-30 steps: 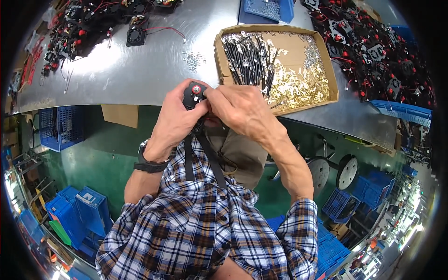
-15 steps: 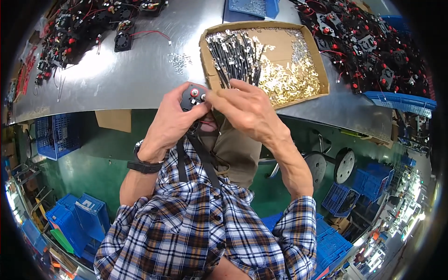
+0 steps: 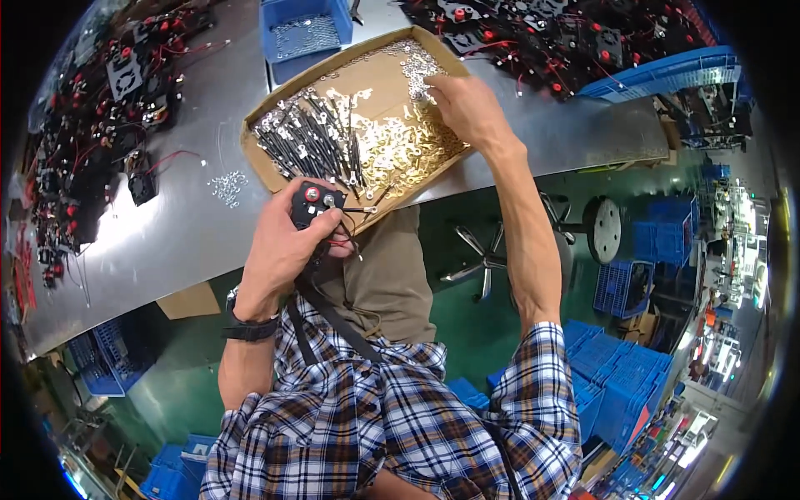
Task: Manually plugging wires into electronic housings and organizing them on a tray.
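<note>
My left hand [image 3: 282, 242] is closed round a small black plastic unit [image 3: 305, 215] with a red post [image 3: 312, 194] and a silver post [image 3: 329, 201] on top. A short black cable [image 3: 354, 209] with a ring terminal sticks out to the right from beside the silver post. My right hand [image 3: 471, 110] reaches over the far right of a shallow cardboard tray [image 3: 260, 167], fingers drawn together at the pile of small silver hardware [image 3: 417, 68]. Whatever those fingertips hold is too small to make out. Brass-coloured terminals [image 3: 396, 158] and black cables [image 3: 304, 142] lie in the tray.
Loose silver pieces [image 3: 227, 188] lie on the metal table [image 3: 200, 242]. A blue bin [image 3: 307, 42] stands behind the tray. Black units with red wires [image 3: 125, 108] pile up at left and far right. A blue basket [image 3: 658, 77] sits at the right edge.
My right hand has left the black unit and moved right and away to the silver hardware. My left hand still holds the unit. The whole view has turned and shifted.
</note>
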Demonstrator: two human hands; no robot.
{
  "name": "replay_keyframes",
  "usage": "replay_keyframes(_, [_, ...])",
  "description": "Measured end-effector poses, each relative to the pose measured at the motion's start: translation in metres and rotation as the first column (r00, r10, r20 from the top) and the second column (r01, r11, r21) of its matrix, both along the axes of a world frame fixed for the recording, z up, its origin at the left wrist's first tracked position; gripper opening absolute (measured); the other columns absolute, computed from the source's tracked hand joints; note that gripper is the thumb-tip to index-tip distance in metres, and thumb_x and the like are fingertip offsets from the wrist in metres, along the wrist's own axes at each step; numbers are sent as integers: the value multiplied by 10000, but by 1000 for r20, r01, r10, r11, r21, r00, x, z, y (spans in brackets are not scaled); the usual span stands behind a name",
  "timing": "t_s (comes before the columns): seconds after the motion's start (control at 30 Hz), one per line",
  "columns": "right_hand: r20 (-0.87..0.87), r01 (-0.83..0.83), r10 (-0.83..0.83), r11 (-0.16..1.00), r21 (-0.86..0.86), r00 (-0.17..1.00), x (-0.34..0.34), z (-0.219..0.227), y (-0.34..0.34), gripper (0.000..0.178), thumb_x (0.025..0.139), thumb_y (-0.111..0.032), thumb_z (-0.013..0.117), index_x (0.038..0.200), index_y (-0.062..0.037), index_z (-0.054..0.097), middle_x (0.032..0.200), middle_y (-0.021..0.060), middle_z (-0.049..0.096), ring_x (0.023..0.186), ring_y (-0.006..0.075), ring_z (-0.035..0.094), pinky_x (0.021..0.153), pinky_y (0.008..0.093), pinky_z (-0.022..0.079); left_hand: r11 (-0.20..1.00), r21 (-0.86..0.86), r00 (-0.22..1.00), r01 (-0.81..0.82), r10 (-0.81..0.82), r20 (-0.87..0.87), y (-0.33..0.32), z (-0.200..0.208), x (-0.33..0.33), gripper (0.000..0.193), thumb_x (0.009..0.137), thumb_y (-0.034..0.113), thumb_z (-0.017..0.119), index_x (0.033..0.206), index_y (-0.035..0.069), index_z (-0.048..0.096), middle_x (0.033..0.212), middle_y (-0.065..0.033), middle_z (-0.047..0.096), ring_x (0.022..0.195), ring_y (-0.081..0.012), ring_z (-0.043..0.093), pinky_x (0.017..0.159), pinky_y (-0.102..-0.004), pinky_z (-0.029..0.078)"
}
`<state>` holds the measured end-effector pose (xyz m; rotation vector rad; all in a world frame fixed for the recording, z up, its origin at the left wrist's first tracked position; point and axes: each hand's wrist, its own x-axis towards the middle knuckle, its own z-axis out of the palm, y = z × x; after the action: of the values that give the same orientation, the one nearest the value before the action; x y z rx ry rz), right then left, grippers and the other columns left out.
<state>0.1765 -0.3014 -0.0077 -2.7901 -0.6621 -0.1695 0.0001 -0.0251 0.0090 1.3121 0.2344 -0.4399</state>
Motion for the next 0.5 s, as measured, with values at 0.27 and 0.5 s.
replay_keyframes(0.27, [99, -240, 261, 953, -183, 960, 19, -10, 8, 236, 937, -75, 541, 1083, -75, 726, 907, 173, 734, 856, 387, 700, 768, 479, 544, 1000, 11, 999, -3, 4, -42, 4, -4, 2, 256, 948, 79, 679, 1171, -6, 587, 844, -63, 641, 710, -162, 692, 655, -313, 634])
replay_keyframes(0.5, [81, -301, 302, 953, -34, 950, 25, -6, 16, 137, 912, -122, 578, 883, -9, 649, 833, 207, 704, 771, 418, 679, 692, 486, 541, 998, -50, 999, -26, 23, -47, 6, -3, 0, 239, 955, 54, 664, 1166, -17, 573, 879, -74, 644, 739, -161, 698, 668, -310, 642])
